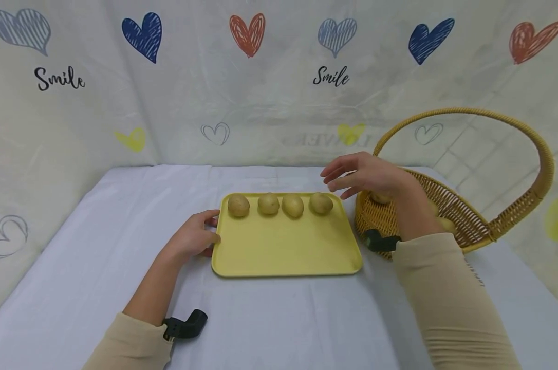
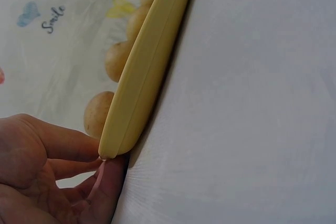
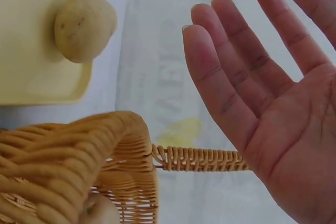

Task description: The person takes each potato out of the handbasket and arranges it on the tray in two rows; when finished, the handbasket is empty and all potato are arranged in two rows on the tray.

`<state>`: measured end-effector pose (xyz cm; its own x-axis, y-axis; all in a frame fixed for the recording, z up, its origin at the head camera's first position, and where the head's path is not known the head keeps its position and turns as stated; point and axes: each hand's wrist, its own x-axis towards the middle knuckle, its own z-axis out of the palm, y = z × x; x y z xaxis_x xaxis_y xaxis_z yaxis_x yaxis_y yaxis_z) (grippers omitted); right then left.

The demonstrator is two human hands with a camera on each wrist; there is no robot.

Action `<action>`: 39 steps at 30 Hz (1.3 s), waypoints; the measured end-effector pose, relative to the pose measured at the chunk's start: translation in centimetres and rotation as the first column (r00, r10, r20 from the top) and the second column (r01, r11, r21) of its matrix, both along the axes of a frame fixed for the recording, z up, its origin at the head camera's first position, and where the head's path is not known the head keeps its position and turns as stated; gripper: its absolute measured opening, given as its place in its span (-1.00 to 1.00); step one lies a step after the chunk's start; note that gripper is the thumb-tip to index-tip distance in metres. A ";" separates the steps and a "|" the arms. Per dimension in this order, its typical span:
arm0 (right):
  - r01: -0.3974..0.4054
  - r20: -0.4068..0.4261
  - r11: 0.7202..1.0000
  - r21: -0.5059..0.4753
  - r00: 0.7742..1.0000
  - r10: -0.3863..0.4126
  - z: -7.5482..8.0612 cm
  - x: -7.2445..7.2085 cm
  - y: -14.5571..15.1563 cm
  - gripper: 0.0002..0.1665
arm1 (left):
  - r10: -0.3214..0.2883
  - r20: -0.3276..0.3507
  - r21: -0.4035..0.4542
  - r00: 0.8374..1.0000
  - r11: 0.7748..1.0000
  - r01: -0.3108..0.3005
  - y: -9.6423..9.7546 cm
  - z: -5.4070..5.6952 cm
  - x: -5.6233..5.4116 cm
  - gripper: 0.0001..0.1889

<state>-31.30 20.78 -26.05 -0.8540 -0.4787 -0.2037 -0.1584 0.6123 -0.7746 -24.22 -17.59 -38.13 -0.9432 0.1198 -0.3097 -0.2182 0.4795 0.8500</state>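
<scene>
A yellow tray [image 1: 288, 246] lies on the white cloth with several potatoes in a row along its far side, among them a potato [image 1: 238, 205] at the left end and a potato [image 3: 85, 28] at the right end. My left hand [image 1: 197, 234] holds the tray's left edge, fingers and thumb at the rim; the left wrist view shows the fingertips [image 2: 107, 182] against its corner. Raised over the tray's far right corner, my right hand [image 1: 364, 174] holds nothing, its fingers loosely extended and spread. Beside it stands a wicker basket [image 1: 376, 218] with more potatoes inside, partly hidden by the right forearm.
The basket's tall handle [image 1: 464, 110] arches up at the right, behind the right arm. A white backdrop [image 1: 270, 92] printed with hearts and words hangs behind the table. White cloth [image 1: 279, 324] spreads in front of the tray.
</scene>
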 end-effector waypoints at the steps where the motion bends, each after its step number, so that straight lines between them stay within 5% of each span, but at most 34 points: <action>1: -0.003 -0.003 1.000 0.003 1.000 0.003 0.1 0.0 0.0 -0.49 | 0.000 0.001 0.001 1.000 1.000 0.000 0.0 0.0 0.0 -0.18; 24: 0.003 -0.019 0.991 0.133 1.000 0.000 2.7 0.9 2.9 -0.41 | 0.011 0.015 -0.015 1.000 1.000 -0.011 -0.1 0.0 -0.1 -0.18; 39: 0.035 -0.028 0.972 0.231 0.999 -0.029 2.7 1.0 6.4 -0.39 | 0.005 0.001 -0.014 1.000 1.000 -0.005 -0.2 -0.2 -0.1 -0.18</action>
